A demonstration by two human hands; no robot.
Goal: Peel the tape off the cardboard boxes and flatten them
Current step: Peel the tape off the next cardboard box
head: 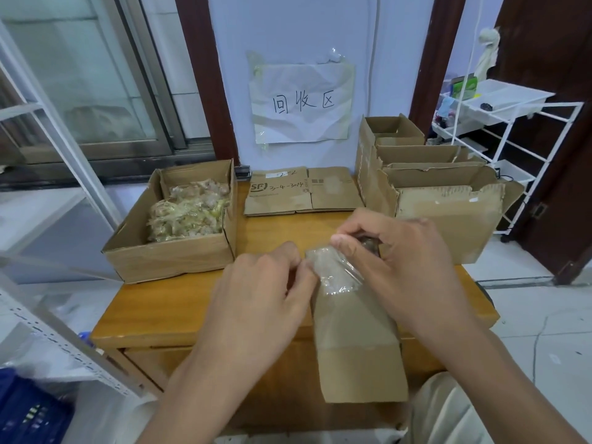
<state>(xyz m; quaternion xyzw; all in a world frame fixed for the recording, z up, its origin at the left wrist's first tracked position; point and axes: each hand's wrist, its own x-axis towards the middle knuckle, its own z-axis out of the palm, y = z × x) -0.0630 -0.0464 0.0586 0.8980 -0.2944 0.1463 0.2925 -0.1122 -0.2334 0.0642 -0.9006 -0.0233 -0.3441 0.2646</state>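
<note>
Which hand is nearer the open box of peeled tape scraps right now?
Left. The left hand is just right of the scrap box, below its near right corner. The right hand is farther right, across the held cardboard box.

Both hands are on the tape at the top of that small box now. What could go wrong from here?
1. The clear tape is already crumpled between the left hand and right hand; it may tear or stick to itself and leave strips behind.
2. The small box hangs partly over the table edge, so a hard pull might tip it off.
3. The bin of peeled tape sits off to the left, so the sticky wad may cling to the fingers on the way over.
</note>
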